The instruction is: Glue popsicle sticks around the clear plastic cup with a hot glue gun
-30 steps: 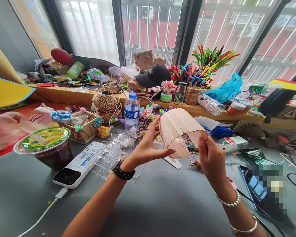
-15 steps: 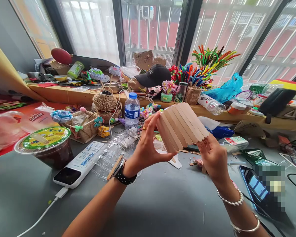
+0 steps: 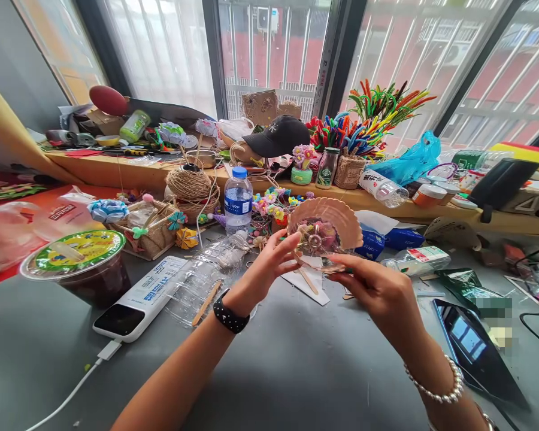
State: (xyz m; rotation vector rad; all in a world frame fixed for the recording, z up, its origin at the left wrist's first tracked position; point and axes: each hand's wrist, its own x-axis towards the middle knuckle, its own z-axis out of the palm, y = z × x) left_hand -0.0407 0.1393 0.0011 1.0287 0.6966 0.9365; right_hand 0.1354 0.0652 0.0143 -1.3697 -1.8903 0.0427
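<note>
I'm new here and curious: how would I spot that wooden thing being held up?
Look above the grey table, before the cluttered windowsill. Both hands, left hand and right hand, hold a craft-stick cup: the only curved shell of pale wooden sticks, with its open end facing the camera.

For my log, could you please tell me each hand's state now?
Left hand: fingers holding the curved wooden-stick-covered clear plastic piece.
Right hand: holding the same piece from below.
</note>
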